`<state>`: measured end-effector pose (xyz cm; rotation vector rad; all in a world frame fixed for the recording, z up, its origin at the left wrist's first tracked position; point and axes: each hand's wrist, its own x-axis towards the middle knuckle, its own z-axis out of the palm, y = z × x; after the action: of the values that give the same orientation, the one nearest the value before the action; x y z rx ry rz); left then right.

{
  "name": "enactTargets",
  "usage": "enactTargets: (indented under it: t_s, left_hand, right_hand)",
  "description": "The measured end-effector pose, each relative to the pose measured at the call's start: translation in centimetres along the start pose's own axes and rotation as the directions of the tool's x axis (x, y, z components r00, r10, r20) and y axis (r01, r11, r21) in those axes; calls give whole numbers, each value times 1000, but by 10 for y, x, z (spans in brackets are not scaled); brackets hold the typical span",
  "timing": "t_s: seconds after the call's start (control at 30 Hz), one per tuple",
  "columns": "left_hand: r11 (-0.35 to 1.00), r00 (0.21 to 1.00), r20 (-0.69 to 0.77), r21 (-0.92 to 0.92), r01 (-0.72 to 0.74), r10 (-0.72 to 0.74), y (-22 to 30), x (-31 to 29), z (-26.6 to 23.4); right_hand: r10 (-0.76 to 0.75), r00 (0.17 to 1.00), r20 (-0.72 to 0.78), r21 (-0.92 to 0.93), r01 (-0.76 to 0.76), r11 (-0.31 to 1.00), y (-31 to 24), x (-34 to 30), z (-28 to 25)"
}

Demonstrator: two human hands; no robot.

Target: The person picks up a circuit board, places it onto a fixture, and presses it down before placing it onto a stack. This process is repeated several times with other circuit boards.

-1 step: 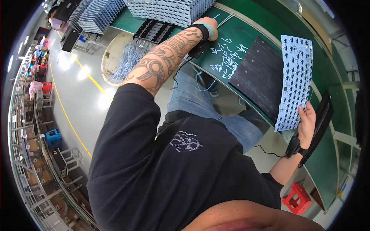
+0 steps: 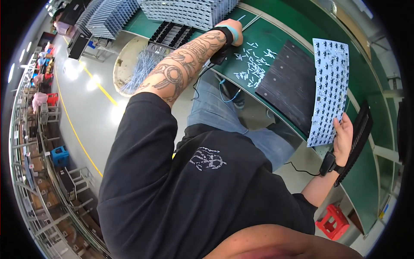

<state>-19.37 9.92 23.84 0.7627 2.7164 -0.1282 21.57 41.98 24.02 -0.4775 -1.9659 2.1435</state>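
1. Two bare hands show in the head view, set well apart over a green bench (image 2: 286,33).
2. On the right, the right hand (image 2: 343,137) grips a pale board (image 2: 331,84) dotted with black parts, thumb on its face and fingers around the edge.
3. That grip sits low on the board's right edge; most of the board reaches away from the hand, toward the far side of the bench. It overlaps the right side of a dark panel (image 2: 288,80); whether it touches the panel, I cannot tell.
4. Across the bench, the left hand (image 2: 233,30) is just beside some thin white sticks (image 2: 252,22), near a stack of boards (image 2: 185,11). Its fingertips are hidden, so I cannot tell whether they are closed on anything.
5. Small white pieces (image 2: 254,69) lie scattered between the left hand and the dark panel.
6. Judging by this, the step in hand is handling the one board, with the left hand over at the sticks.
7. A next move would likely call for a steady right-hand grip, since the board is held near one end and could tip or flex.
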Motion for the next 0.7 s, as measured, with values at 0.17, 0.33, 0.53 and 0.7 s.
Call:
enactTargets:
  t_s: [0.17,0.33,0.53,0.7]
  left_hand:
    - [991,996,6,-94,-91,92,-4,-18,-14]
    - [884,976,-91,-414,-216,196,-24,-57,-34]
    - [612,931,-279,-701,-366,237,-47,-78,-53]
    - [679,932,-275,-639,-362,238,-52,-51,-44]
  right_hand:
    - [-3,1000,-14,-38,2,999,-2,-11,0]
    - [-3,999,-54,-82,-2,997,-9,-22,1]
    - [-19,997,-78,-50,15,999,-12,-26,-4]
    - [-2,997,-75,-65,-3,998,-6,-14,-8]
